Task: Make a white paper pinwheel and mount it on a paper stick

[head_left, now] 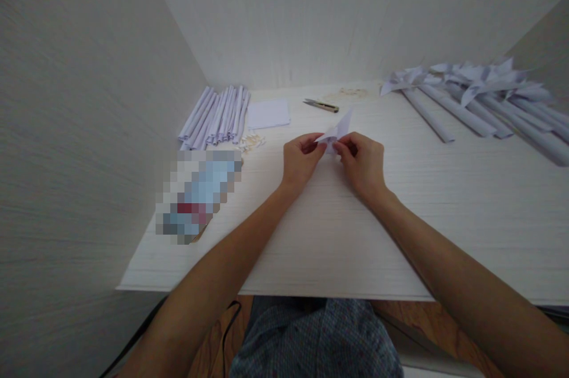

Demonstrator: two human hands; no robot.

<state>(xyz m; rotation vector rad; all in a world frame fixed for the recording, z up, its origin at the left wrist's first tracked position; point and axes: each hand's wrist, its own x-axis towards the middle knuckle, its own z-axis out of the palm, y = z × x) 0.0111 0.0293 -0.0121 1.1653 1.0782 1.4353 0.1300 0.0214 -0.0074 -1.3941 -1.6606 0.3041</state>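
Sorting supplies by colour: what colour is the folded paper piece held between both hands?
White, with a faint bluish cast; the folded paper piece shows best in the head view.

1. White wood-grain desk (444, 218) fills centre and right of frame.
2. Pale textured partition walls: left panel (66, 129), back panel (333, 10), sliver of right panel (549, 40) upper right.
3. Brown wooden floor (427, 319) along bottom edge.
4. Light even, soft.
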